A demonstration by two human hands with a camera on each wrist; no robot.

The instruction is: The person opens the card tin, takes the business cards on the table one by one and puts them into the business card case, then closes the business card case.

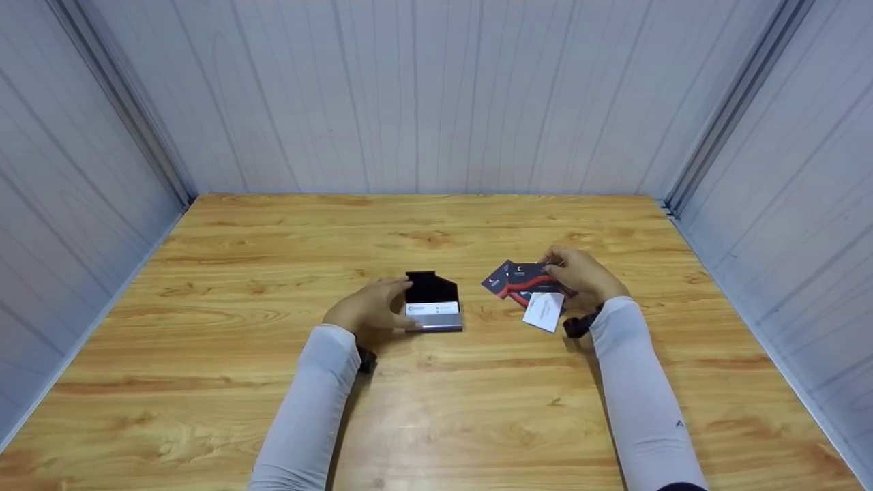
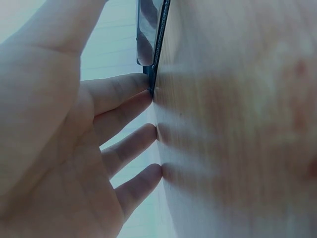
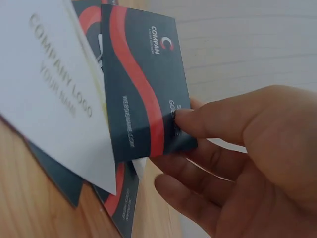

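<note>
Hands work over a wooden table [image 1: 273,382] inside a booth w/ pale panelled walls [image 1: 423,95]. L hand [image 1: 368,310] rests beside a small black card case [image 1: 434,310], which stands open near mid-table, lid up, w/ a white-faced card [image 1: 432,309] showing at its front. From the head view the L fingers lie against the case's left side; the L wrist view shows 4 fingers [image 2: 124,94] fairly straight, tips down on the tabletop, the topmost one touching the case's dark edge [image 2: 154,44], thumb spread apart; nothing is gripped. R hand [image 1: 580,273] is just right of the case, at a loose pile of business cards [image 1: 518,283] fanned on the table. It pinches 1 dark card w/ a red wave [image 3: 143,89] btwn thumb [image 3: 218,119] on the printed face and curled fingers [image 3: 193,198] underneath. That card is lifted at an angle above the others. A white card [image 3: 54,104] printed "COMPANY LOGO" overlaps it at the left, and more dark-and-red cards [image 3: 119,203] lie below on the wood. Both forearms wear light long sleeves [image 1: 641,395]; a dark strap [image 1: 580,326] sits at the R wrist.
</note>
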